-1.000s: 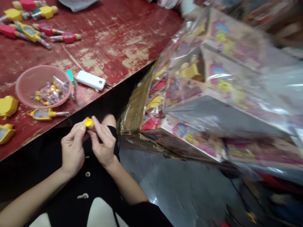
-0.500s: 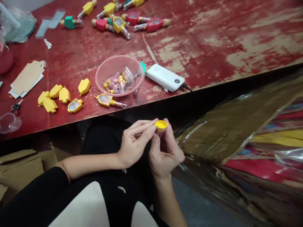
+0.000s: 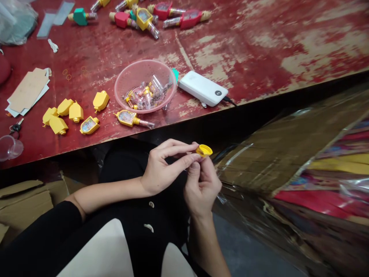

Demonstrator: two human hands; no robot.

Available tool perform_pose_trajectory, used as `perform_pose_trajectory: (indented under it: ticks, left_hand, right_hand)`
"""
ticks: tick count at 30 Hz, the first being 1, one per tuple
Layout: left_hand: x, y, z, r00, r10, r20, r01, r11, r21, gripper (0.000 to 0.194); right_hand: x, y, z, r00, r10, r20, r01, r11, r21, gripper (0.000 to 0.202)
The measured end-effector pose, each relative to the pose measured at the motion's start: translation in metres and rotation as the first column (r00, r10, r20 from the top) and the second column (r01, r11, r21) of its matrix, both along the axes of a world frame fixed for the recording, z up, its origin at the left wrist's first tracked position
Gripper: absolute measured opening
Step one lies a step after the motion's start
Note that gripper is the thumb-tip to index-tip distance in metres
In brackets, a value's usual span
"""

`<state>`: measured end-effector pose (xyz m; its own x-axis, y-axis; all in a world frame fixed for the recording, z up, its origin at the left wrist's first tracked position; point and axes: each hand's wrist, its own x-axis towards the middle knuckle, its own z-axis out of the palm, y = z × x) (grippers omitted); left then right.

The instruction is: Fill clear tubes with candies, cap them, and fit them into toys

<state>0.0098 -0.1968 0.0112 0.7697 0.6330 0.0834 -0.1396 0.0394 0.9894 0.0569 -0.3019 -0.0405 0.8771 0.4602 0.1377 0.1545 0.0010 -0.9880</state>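
Observation:
Over my lap, just off the table's front edge, both hands meet at a small yellow plastic piece with a round, cap-like rim [image 3: 204, 150]. The fingertips of my left hand [image 3: 165, 165] pinch its left side. Just below it, the thumb and fingers of my right hand [image 3: 203, 186] are closed around its lower part, which they hide. A yellow shield-shaped case with a clear tube [image 3: 129, 118] lies near the table edge. Beside it stands a pink basket [image 3: 121, 77] containing several small clear tubes with yellow caps [image 3: 147, 96].
Several yellow cases [image 3: 76, 111] lie left of the basket on the worn red table [image 3: 245, 50]. A white power bank [image 3: 203, 88] with a cable is to the right. Red, green and yellow assembled pieces [image 3: 144, 19] are at the back. A large carton [image 3: 259, 154] stands at right.
The yellow piece has tipped over and shifted slightly right between my fingers. My left hand has reached a little further right with it; the view has shifted slightly.

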Motion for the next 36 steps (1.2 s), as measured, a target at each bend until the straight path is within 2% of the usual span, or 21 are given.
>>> perform_pose_trajectory:
  ticks: [5, 9, 11, 14, 20, 23, 27, 31, 36]
  left_hand:
    - [0.001, 0.006, 0.005, 0.992, 0.009, -0.123, -0.006, 1.000, 0.022, 0.022]
    - [0.000, 0.004, 0.003, 0.984, -0.056, -0.167, 0.027, 0.985, -0.169, 0.028]
    - [0.000, 0.001, 0.003, 0.981, -0.089, -0.171, 0.040, 0.962, -0.271, 0.028]
    - [0.000, -0.003, 0.005, 0.986, -0.067, -0.152, 0.005, 0.927, -0.376, 0.027]
    - [0.006, -0.011, 0.012, 0.985, -0.119, -0.128, 0.015, 0.788, -0.615, 0.032]
    - [0.007, -0.014, 0.011, 0.984, -0.115, -0.137, -0.001, 0.762, -0.648, 0.031]
    - [0.007, -0.019, 0.004, 0.986, -0.096, -0.139, -0.016, 0.767, -0.642, 0.029]
    - [0.006, -0.026, -0.001, 0.991, -0.087, -0.104, 0.000, 0.770, -0.638, 0.029]
    - [0.004, -0.030, 0.000, 0.993, -0.062, -0.100, -0.020, 0.748, -0.663, 0.037]
  right_hand:
    - [-0.002, -0.002, 0.004, 0.978, 0.031, -0.208, -0.010, 0.995, 0.101, 0.036]
    - [-0.006, -0.001, 0.005, 0.961, 0.032, -0.275, 0.019, 0.983, 0.182, 0.038]
    - [-0.009, 0.000, 0.004, 0.958, 0.016, -0.286, 0.038, 0.983, 0.182, 0.039]
    - [-0.013, 0.001, 0.001, 0.955, -0.009, -0.295, 0.067, 0.980, 0.187, 0.041]
    - [-0.017, 0.009, 0.007, 0.956, -0.054, -0.290, 0.120, 0.969, 0.216, 0.042]
    - [-0.019, 0.014, 0.015, 0.953, -0.089, -0.291, 0.160, 0.960, 0.231, 0.039]
    - [-0.021, 0.018, 0.021, 0.939, -0.114, -0.323, 0.203, 0.945, 0.255, 0.037]
    - [-0.022, 0.016, 0.021, 0.942, -0.092, -0.321, 0.190, 0.939, 0.287, 0.035]
    - [-0.021, 0.012, 0.022, 0.947, -0.082, -0.310, 0.163, 0.956, 0.245, 0.037]
